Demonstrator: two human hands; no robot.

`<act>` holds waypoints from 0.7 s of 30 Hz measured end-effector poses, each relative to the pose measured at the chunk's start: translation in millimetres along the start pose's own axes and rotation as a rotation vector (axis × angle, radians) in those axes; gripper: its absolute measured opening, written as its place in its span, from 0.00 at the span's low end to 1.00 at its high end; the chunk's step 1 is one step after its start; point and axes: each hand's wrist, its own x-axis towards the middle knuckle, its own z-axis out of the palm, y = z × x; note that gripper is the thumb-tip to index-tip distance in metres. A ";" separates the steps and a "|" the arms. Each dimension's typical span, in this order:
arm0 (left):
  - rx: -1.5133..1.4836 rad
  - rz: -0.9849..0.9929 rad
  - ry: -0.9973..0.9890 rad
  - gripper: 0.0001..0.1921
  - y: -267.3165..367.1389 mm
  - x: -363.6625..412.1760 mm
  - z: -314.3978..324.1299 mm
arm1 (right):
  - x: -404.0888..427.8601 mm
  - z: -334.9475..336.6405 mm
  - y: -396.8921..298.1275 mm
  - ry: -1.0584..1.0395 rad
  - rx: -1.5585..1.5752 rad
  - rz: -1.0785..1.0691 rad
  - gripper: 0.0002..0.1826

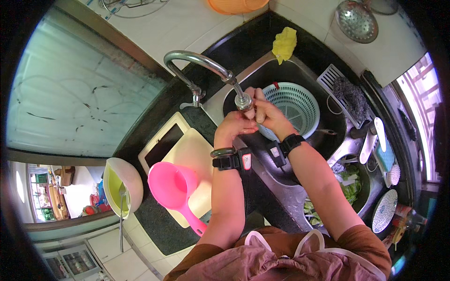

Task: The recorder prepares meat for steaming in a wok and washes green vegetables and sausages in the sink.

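Under the metal spout head of the curved faucet, my two hands meet over the sink. My left hand is cupped with its fingers bent toward the right one. My right hand has bent fingers close to the spout. The fingers overlap, so whether anything small lies between them cannot be made out. Just beyond and below my right hand, a light blue plastic colander sits in the sink basin. A small red piece clings to the colander's far rim.
A pink plastic dipper lies on a cream cutting board at left. Beside it stands a white-and-green bowl with a metal utensil. A second basin at right holds leafy greens. A yellow cloth hangs on the far sink rim.
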 end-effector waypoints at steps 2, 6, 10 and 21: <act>0.186 -0.164 -0.035 0.16 6.7 -4.4 -1.3 | 2.7 -6.1 0.6 0.006 0.106 0.055 0.07; 0.307 -0.230 -0.107 0.13 9.3 -29.8 -6.5 | 5.0 5.2 -2.5 0.156 0.250 0.034 0.08; 0.710 -0.318 -0.018 0.19 19.9 -43.3 -7.4 | -3.0 -4.1 -13.8 0.152 0.415 0.099 0.17; -0.272 0.333 0.802 0.32 -14.5 1.3 -54.4 | -22.2 13.8 3.4 0.140 0.279 0.350 0.26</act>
